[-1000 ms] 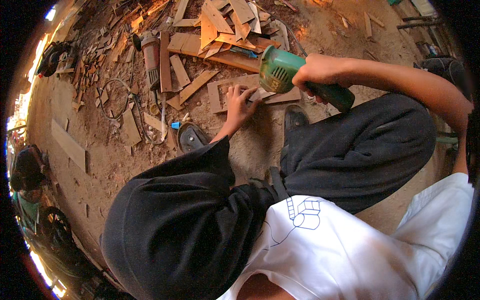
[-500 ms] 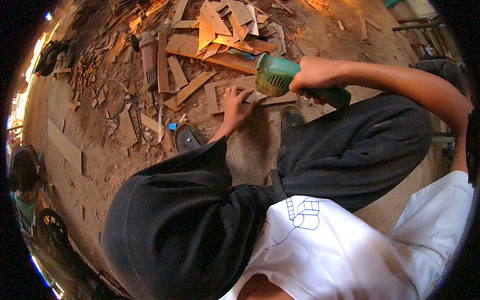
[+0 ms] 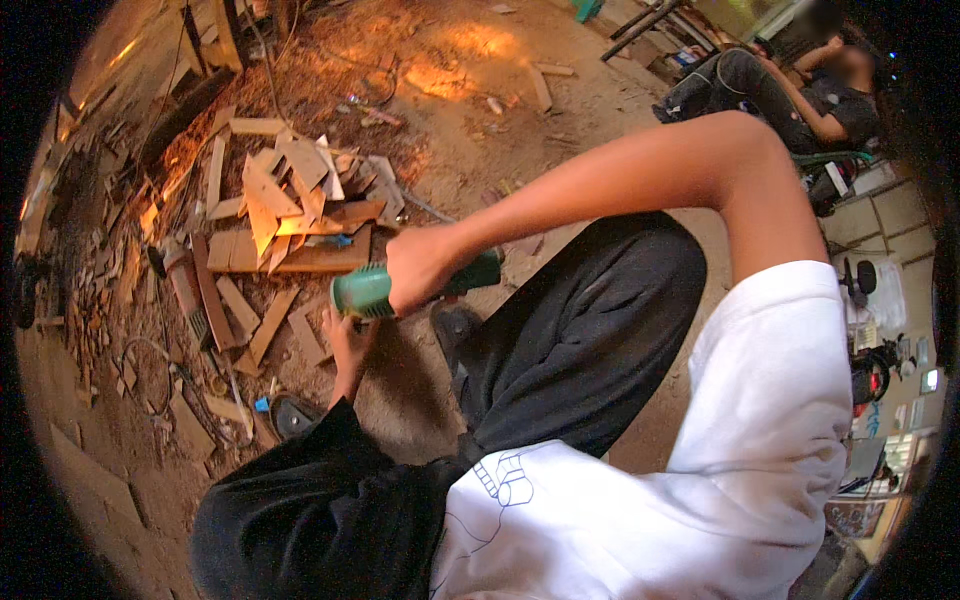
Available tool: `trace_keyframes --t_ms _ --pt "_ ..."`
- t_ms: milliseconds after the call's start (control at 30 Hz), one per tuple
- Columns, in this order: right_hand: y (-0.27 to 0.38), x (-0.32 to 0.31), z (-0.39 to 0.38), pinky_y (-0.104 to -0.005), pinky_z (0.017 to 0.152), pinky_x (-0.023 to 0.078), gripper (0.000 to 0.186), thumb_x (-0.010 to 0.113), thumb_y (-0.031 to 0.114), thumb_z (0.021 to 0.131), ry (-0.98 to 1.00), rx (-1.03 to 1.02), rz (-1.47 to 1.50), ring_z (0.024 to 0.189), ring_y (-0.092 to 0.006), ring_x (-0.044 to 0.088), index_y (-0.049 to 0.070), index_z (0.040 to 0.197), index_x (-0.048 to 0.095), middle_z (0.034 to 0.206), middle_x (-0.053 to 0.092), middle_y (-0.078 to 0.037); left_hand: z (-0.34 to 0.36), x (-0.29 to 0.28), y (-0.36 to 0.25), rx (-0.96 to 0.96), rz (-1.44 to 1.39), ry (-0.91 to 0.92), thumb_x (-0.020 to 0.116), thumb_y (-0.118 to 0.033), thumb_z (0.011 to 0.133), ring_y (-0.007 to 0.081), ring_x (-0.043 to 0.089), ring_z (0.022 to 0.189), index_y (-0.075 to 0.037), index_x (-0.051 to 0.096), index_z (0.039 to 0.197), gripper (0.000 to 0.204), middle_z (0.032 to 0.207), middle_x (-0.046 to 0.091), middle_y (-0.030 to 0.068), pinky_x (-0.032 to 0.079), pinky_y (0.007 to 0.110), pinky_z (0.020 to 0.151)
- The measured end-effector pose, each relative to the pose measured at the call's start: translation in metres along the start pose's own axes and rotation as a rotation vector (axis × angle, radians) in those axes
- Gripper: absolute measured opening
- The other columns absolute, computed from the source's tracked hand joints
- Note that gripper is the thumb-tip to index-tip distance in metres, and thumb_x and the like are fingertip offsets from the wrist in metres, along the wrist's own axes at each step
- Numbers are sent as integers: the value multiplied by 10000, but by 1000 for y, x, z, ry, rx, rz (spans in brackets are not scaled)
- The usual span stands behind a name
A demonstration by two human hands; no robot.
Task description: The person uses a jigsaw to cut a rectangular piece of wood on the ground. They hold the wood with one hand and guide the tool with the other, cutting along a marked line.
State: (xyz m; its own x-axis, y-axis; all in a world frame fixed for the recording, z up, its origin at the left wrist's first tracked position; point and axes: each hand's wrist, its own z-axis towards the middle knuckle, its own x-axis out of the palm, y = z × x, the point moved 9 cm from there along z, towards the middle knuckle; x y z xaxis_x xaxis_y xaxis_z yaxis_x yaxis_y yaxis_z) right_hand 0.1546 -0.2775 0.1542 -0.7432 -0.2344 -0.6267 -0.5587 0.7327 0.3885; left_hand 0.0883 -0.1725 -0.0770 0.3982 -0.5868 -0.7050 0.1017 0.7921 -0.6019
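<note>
My right hand [image 3: 421,268] is wrapped round the body of a green power tool [image 3: 362,292], held low over the ground with its rounded head pointing left. My left hand [image 3: 347,345] is just below that head, its fingers curled at the tool's front edge. What the left fingers grip is hidden by the tool. A flat wooden piece [image 3: 306,332] lies on the ground beside my left hand. The tool's working end faces down, out of sight.
Beyond the tool is a pile of wood offcuts [image 3: 285,190] with a thick board [image 3: 290,252]. A red-grey power tool [image 3: 184,290] lies at the left. More scraps and a cable [image 3: 148,375] cover the dirt floor. Another person [image 3: 790,95] sits at the far right.
The view has swung to the right, so the wood pile sits further left and a seated person shows. The green tool now covers more of my left fingers, with my right hand still gripping it.
</note>
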Motion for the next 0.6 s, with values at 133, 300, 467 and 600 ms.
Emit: trace_keyframes --t_ms 133,300,467,600 --pt "-14 2 -18 -373 524 546 308 645 197 611 38 92 3 570 -259 670 -105 660 621 661 646 -203 2 -8 -12 40 81 -16 777 -241 701 367 431 1008 -21 595 914 356 1022 489 152 373 469 820" --pt "-28 10 -6 -354 533 542 316 653 204 613 37 96 88 570 -253 668 -102 690 633 661 643 -205 8 -24 -33 38 7 -43 760 -250 736 346 442 983 -23 597 909 329 992 484 144 381 460 808" --pt "-27 13 -23 -369 516 546 315 664 197 619 35 78 135 570 -262 664 -105 696 621 683 640 -209 12 -24 -35 11 40 -6 758 -254 740 348 447 980 -21 591 910 334 987 483 145 386 467 804" --pt "-24 16 -24 -390 630 503 301 599 307 682 27 95 94 672 -282 632 17 715 672 725 646 -159 10 -22 -29 7 85 5 765 -240 729 349 442 990 -11 572 933 362 994 479 148 386 471 809"
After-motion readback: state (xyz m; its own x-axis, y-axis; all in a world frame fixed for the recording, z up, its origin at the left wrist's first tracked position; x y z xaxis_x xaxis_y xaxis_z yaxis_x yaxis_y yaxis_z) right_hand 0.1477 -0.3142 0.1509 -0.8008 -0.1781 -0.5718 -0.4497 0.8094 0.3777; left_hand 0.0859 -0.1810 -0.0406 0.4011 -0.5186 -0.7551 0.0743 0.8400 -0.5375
